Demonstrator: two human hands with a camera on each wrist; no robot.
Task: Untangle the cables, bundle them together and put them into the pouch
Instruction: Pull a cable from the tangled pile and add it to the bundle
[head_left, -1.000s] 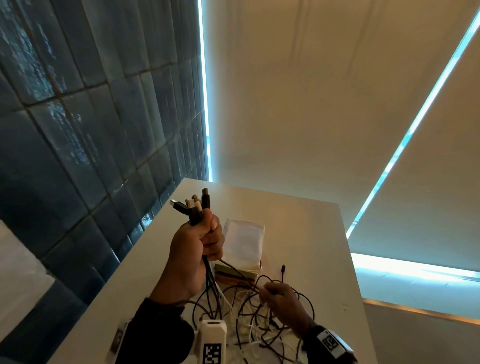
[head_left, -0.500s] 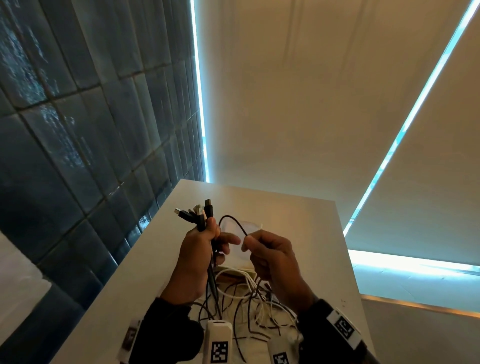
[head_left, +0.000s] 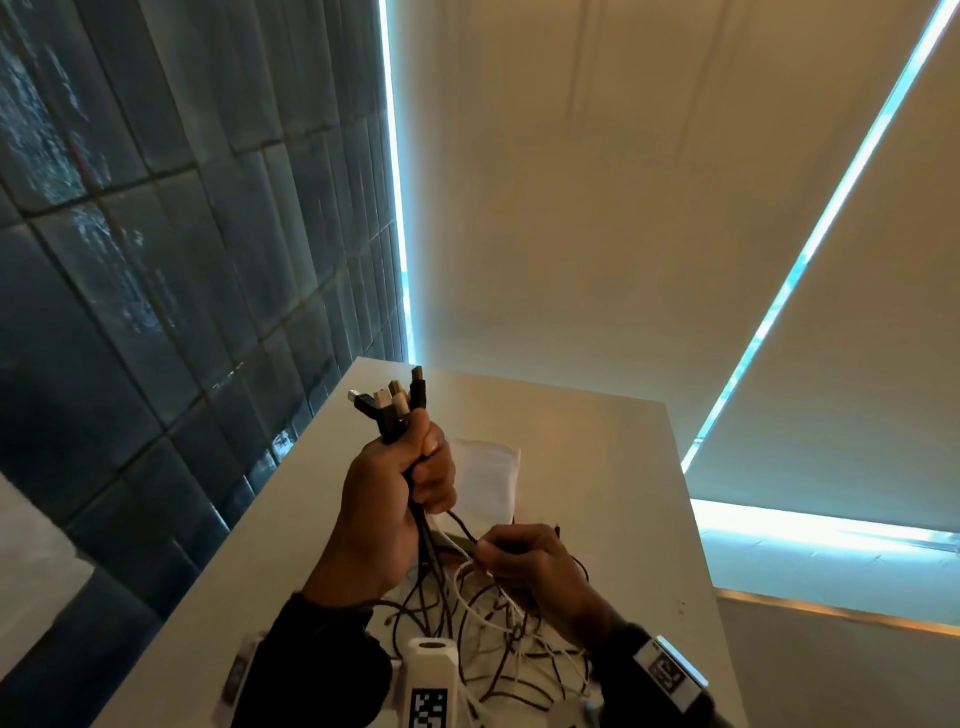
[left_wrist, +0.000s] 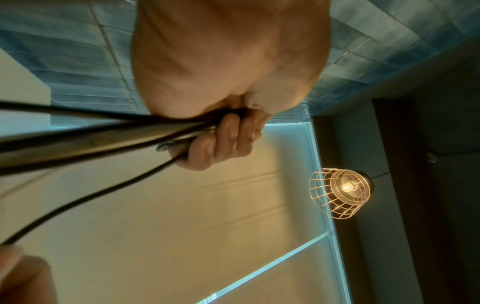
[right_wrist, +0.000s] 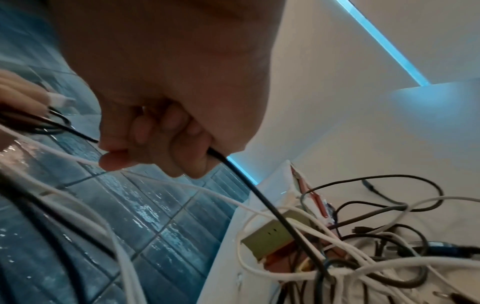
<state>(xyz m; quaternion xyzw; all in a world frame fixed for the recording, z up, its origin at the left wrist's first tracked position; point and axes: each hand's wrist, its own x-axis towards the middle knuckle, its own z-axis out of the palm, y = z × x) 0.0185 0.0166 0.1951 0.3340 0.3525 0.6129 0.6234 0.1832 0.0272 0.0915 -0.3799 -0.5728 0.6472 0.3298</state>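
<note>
Both hands (head_left: 395, 499) (head_left: 535, 566) raised, fingers curled.

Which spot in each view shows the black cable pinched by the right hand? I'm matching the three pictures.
Head: black cable runs from the left hand down to the right hand, lower centre.
Left wrist: thin dark line towards lower left.
Right wrist: leaves the fist centre, running lower right.
Shared landmark: blue tiled wall.

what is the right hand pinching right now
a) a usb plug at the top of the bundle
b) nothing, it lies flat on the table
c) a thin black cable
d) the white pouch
c: the right hand has its fingers curled round a thin black cable that runs down into the tangle, while the white pouch lies untouched on the table.
</note>
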